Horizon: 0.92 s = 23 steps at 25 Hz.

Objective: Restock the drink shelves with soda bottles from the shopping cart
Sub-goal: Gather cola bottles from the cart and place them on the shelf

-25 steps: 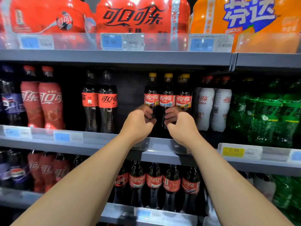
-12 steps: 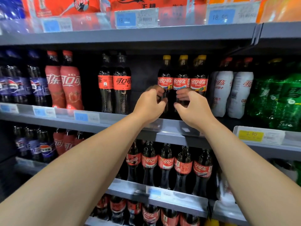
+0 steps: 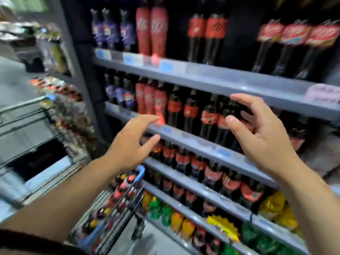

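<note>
Blue price tags (image 3: 166,66) are being displayed in a row, a yellow starburst sign (image 3: 223,226) is being shown low down, and blurred packaged goods (image 3: 53,54) are being displayed at the far left.

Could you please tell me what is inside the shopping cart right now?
The shopping cart holds bottles with red and yellow caps. The left forearm covers part of the basket, and blur hides the labels.
</note>
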{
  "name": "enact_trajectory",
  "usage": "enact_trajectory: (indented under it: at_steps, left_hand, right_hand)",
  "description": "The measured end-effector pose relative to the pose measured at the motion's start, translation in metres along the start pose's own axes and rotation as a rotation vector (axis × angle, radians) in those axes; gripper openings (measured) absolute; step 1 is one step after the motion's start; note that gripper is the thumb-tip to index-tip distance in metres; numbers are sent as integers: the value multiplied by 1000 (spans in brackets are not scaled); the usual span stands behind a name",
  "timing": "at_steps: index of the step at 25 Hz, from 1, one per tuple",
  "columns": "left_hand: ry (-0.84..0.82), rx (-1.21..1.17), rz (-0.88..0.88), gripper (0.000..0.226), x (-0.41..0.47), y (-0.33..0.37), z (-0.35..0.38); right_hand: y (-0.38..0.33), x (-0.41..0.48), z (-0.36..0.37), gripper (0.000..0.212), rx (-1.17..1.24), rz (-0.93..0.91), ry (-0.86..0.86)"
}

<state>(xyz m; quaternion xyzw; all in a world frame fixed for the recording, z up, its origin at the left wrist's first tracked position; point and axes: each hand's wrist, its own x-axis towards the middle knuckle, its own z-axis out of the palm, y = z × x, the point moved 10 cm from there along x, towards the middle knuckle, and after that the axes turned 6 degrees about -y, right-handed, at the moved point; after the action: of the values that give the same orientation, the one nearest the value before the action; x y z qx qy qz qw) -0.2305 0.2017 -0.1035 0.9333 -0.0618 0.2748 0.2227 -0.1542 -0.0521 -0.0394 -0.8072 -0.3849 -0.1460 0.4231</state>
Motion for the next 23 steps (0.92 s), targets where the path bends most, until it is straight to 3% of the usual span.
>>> enact_trajectory:
  at_steps: [5,9,16,23]
  left_hand:
    - [70,13,-339,45,-150,-68,-41]
    - [102,28,-495,47,-217,-104,-62]
    - [53,10,-583,47,-261,-189,-64]
    - [-103,-84,-595,45,-264,-354,-35]
  right_hand:
    - [-55,-53,118,40,219,-63,-206]
    - [-79,-83,199,37,308,-82,-324]
    - [-75,-92,316,37,418,14,-345]
    - [-48,-74,483,45,490,250,-250]
